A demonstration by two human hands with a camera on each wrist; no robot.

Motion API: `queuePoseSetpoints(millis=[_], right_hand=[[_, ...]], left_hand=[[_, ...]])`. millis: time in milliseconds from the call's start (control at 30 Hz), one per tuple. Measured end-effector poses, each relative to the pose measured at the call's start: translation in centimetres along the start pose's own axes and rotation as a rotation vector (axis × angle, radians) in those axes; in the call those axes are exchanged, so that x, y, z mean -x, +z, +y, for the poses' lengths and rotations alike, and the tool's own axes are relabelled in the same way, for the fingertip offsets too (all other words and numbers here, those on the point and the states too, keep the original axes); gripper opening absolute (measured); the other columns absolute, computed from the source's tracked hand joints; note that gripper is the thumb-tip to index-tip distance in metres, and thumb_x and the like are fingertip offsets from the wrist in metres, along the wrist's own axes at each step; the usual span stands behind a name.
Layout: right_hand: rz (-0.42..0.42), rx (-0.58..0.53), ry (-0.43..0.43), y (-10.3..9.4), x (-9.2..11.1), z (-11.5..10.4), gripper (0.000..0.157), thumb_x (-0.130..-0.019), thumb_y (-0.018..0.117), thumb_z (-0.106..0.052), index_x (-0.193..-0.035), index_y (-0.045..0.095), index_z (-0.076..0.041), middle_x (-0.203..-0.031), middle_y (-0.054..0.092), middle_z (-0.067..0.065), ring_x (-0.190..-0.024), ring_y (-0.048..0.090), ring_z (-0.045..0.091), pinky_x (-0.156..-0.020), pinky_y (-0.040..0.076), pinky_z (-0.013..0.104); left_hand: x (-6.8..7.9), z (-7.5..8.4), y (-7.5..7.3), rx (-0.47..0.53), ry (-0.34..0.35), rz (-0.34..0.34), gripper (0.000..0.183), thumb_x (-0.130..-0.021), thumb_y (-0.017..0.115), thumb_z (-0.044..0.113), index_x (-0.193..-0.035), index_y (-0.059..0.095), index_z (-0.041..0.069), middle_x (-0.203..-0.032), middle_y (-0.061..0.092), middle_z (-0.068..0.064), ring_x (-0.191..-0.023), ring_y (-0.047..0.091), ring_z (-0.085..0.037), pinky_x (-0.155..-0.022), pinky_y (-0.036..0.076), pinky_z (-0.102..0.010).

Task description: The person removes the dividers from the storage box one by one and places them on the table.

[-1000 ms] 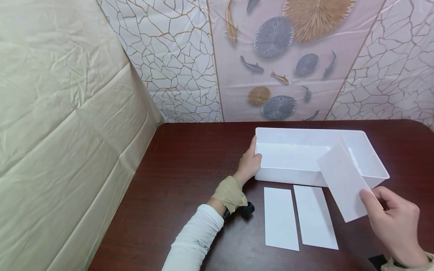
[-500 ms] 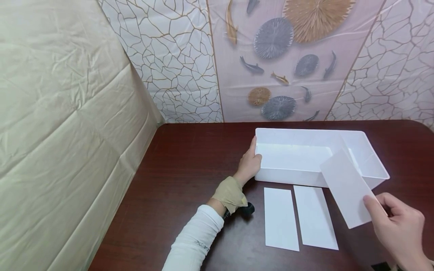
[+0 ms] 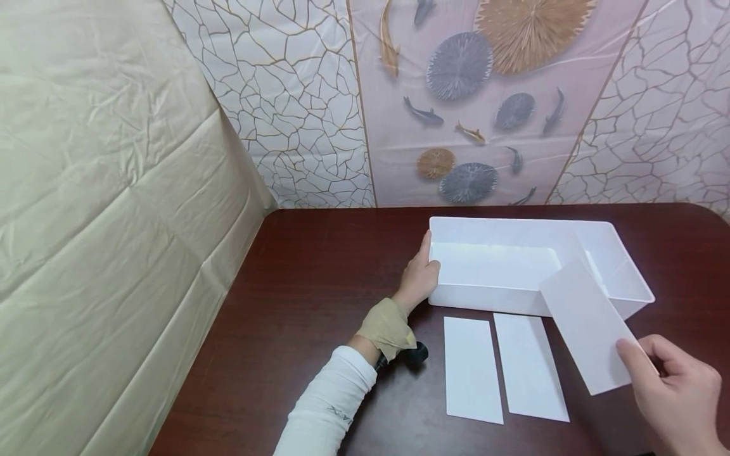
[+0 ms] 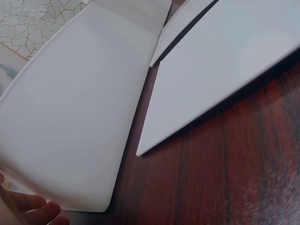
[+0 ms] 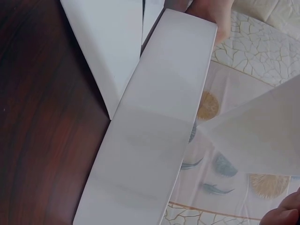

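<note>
A long white rectangular box (image 3: 485, 294), open at the top, stands on the dark table. My left hand (image 3: 419, 275) holds its left end, the index finger along the side and the thumb at the rim; curled fingertips (image 4: 42, 211) show by the box in the left wrist view. My right hand (image 3: 678, 386) pinches a white rectangular card (image 3: 587, 329) by its near right edge, thumb on top. The card is tilted, and its far end overlaps the box's front right in the head view. Two similar white cards, the left one (image 3: 473, 370) and the right one (image 3: 531, 367), lie flat before the box.
The dark red-brown wooden table (image 3: 319, 266) reaches back to a patterned cloth backdrop (image 3: 308, 114). A pale beige cloth (image 3: 125, 209) hangs along the left side. A black wrist camera mount (image 3: 417, 353) sits by my left wrist.
My right hand has drawn the card a little toward me and to the right. The left hand, the box and the two flat cards have stayed in place.
</note>
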State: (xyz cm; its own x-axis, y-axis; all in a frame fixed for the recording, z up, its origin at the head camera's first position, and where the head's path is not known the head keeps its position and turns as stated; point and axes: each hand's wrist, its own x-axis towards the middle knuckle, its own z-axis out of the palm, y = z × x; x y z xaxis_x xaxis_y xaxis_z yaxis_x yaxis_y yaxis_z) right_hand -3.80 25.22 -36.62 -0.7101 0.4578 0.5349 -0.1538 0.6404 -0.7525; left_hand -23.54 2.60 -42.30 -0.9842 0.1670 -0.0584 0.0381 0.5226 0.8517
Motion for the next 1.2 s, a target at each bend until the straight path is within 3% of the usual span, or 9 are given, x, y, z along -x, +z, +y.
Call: queuePoseSetpoints(millis=[600,1000,1200], right_hand=[[0.012,-0.006,0.017,-0.5,0.7,-0.2,0.039,-0.070,0.059,0.010,-0.048,0.046,-0.019,-0.042,0.037,-0.027,-0.038,0.028,-0.006,-0.037,0.022,0.015],[0.014,0.006,0.107,-0.6,1.2,0.5,0.041,-0.070,0.061,0.010,-0.046,0.047,-0.021,-0.040,0.038,-0.025,-0.036,0.029,-0.005,-0.036,0.022,0.016],[0.016,0.008,0.113,-0.6,1.3,0.5,0.041,-0.071,0.061,0.009,-0.046,0.047,-0.021,-0.039,0.038,-0.025,-0.036,0.029,-0.005,-0.035,0.022,0.017]], left_hand=[[0.1,0.1,0.0,0.000,0.000,0.002,0.067,-0.088,0.034,0.015,-0.137,0.001,0.046,-0.140,0.037,0.001,-0.043,0.021,-0.013,-0.043,0.024,-0.027],[-0.1,0.0,0.0,-0.008,-0.004,-0.004,0.067,-0.088,0.034,0.016,-0.137,0.001,0.047,-0.142,0.034,0.004,-0.045,0.021,-0.014,-0.046,0.025,-0.028],[-0.1,0.1,0.0,-0.003,-0.005,-0.005,0.066,-0.088,0.034,0.017,-0.137,0.001,0.046,-0.143,0.031,0.005,-0.045,0.022,-0.014,-0.046,0.026,-0.028]])
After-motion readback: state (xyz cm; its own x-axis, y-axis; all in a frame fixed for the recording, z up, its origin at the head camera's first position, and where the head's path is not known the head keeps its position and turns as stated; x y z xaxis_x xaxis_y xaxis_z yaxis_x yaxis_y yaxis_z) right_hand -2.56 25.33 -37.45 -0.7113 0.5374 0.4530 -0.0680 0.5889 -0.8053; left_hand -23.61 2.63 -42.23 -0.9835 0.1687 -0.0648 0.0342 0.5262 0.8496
